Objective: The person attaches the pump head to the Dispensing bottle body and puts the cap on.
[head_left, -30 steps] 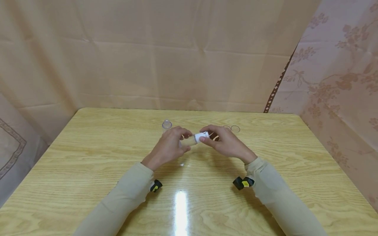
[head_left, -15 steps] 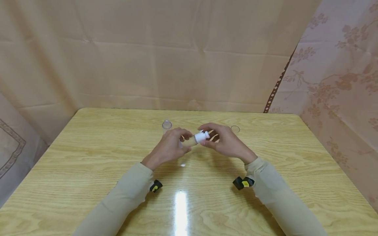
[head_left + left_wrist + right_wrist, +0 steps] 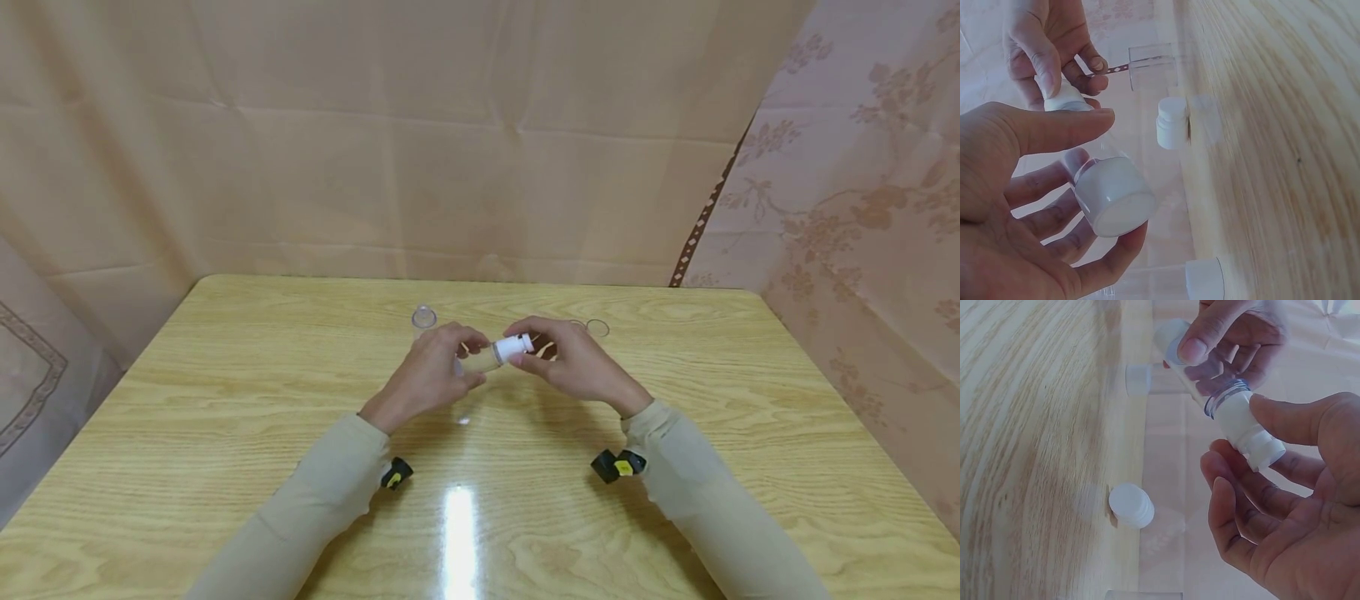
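In the head view, my left hand (image 3: 431, 367) holds a clear bottle (image 3: 480, 360) tilted over the table. Its white base (image 3: 1116, 200) shows in the left wrist view, between the thumb and fingers. My right hand (image 3: 577, 358) pinches the white stepped pump head (image 3: 512, 348) at the bottle's neck. The right wrist view shows the thumb on the collar of this pump head and fingertips under it. Clear threads (image 3: 1229, 397) are visible just below the collar. The pump head's narrower end points toward my right palm.
A small white stepped piece (image 3: 1172, 122) stands on the wooden table (image 3: 225, 375) beyond the hands. A clear cylinder with a white base (image 3: 1204, 279) stands at the back left, a clear cover (image 3: 1152, 65) at the back right. Curtains hang behind the table.
The right fingers have loosened, shifted and closed again around the pump head, which has turned a little on the bottle. The left hand and bottle stay nearly still.
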Available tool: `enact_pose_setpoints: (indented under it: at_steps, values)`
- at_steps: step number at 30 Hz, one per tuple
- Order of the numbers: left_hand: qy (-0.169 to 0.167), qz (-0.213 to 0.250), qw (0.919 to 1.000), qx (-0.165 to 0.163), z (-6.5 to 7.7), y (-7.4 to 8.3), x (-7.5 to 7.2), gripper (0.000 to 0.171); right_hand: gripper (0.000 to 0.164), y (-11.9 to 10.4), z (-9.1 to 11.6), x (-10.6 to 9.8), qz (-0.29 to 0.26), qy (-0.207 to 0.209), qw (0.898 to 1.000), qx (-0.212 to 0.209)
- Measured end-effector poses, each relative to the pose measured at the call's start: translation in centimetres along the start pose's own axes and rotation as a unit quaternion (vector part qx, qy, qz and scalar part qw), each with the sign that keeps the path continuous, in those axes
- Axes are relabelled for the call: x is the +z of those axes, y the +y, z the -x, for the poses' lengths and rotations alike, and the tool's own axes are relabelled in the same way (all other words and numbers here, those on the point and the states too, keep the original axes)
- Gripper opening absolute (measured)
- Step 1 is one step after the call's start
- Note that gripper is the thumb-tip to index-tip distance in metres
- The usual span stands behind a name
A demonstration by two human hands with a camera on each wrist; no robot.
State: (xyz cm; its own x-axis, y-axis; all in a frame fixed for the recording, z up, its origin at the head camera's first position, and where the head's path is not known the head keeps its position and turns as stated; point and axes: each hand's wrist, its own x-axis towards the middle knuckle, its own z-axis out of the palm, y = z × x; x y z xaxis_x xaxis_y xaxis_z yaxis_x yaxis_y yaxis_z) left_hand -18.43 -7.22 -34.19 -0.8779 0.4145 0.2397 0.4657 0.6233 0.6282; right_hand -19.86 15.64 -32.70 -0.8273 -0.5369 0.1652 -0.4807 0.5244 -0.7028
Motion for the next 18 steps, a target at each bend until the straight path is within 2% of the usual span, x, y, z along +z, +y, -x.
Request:
enact_pose_setpoints:
  at_steps: [13, 18]
  values:
    - [0.012, -0.012, 0.9999, 0.002, 0.12, 0.28, -0.08, 0.038, 0.024, -0.23, 0.09, -0.13, -0.001, -0.01, 1.0, 0.012]
    - [0.011, -0.01, 0.9999, 0.002, 0.1, 0.24, -0.06, 0.039, 0.028, -0.18, 0.11, -0.16, -0.003, -0.018, 1.0, 0.019]
